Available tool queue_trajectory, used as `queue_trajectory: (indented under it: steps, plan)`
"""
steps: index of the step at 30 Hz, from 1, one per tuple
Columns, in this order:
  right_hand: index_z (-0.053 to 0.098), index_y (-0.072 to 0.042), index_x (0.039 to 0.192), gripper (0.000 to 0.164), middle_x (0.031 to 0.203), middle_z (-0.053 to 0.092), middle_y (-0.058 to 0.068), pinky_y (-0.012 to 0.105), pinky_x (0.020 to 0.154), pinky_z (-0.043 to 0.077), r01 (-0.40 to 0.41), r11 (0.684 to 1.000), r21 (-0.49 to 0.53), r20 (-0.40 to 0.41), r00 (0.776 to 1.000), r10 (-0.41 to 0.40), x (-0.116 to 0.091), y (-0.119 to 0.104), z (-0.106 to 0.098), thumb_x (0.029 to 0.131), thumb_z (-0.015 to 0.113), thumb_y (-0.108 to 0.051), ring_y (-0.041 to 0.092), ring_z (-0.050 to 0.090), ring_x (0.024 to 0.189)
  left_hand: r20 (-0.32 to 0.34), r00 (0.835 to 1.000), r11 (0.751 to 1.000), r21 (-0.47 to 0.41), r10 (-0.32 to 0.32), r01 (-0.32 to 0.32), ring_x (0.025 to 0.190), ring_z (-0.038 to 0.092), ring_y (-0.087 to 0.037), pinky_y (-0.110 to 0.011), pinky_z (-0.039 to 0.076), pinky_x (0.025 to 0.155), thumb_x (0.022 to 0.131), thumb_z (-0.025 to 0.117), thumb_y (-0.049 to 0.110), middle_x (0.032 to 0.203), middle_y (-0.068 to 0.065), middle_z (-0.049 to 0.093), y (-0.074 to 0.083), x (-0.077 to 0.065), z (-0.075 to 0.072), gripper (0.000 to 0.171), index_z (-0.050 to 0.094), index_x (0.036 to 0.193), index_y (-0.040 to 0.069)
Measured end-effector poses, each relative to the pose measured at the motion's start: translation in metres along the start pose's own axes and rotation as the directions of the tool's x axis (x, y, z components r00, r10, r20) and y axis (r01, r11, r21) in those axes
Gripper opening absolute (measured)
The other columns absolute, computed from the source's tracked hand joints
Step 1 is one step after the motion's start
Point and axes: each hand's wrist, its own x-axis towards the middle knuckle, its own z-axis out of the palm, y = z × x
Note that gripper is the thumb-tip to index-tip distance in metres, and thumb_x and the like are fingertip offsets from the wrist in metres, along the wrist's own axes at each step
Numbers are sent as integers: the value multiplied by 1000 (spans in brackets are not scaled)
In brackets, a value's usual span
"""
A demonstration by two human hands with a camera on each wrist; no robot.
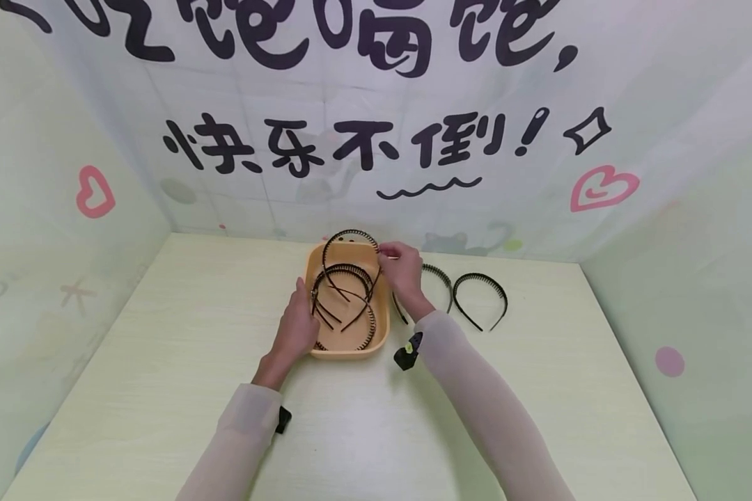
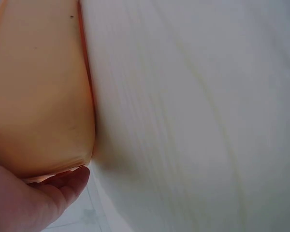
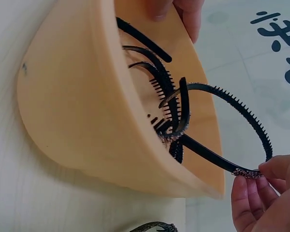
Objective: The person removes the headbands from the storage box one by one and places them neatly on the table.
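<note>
My right hand [image 1: 404,269] pinches a black toothed headband [image 3: 241,109] between thumb and fingertips, at a beaded patch on its side. The headband's ends reach down into an orange plastic bin [image 1: 351,354], while its arc rises over the bin's back rim. Several other black headbands [image 1: 349,268] lie overlapping inside. On the bin's left side, my left hand [image 1: 297,323] grips the wall; in the left wrist view its fingers [image 2: 77,182] curl against the bin's edge.
Right of the bin on the pale table [image 1: 182,327] lie two more black headbands, one [image 1: 439,271] partly hidden behind my right hand and another [image 1: 480,276] farther right. Printed fabric walls [image 1: 326,202] enclose the table at the back and sides.
</note>
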Motion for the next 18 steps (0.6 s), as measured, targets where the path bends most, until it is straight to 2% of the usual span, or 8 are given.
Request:
queue_trajectory:
  steps: [4, 10, 14, 18]
  plan:
    - [73, -4, 112, 20, 106, 72, 15, 32, 73, 60, -58, 990, 127, 15, 998, 56, 3, 0, -3, 94, 65, -6, 36, 71, 95, 4, 1000, 1000, 0, 4, -4, 130, 44, -49, -56, 45, 102, 90, 38, -9, 152, -38, 25, 1, -1, -1, 77, -4, 154, -10]
    - [73, -2, 113, 21, 111, 71, 18, 36, 80, 59, -168, 939, 299, 58, 986, 158, 8, 5, -9, 93, 66, -6, 40, 66, 108, -4, 1000, 1000, -17, -3, 3, 135, 39, -49, -56, 40, 108, 89, 40, -9, 153, -37, 24, 1, -1, -1, 79, -4, 155, -8]
    - [72, -1, 114, 22, 114, 70, 19, 30, 74, 59, -228, 899, 373, 76, 974, 215, 9, 8, -15, 93, 66, -5, 35, 67, 105, -4, 1000, 1000, -14, -8, 8, 134, 40, -49, -56, 40, 108, 90, 39, -9, 154, -37, 24, 1, -1, 0, 79, -5, 155, -8]
    - [71, 2, 114, 22, 117, 67, 26, 25, 66, 56, -282, 849, 448, 90, 958, 271, 13, 11, -20, 92, 65, -2, 26, 68, 90, -1, 1000, 1000, -8, -14, 14, 132, 42, -50, -56, 42, 106, 90, 39, -9, 153, -37, 25, 1, -1, 0, 79, -5, 155, -8]
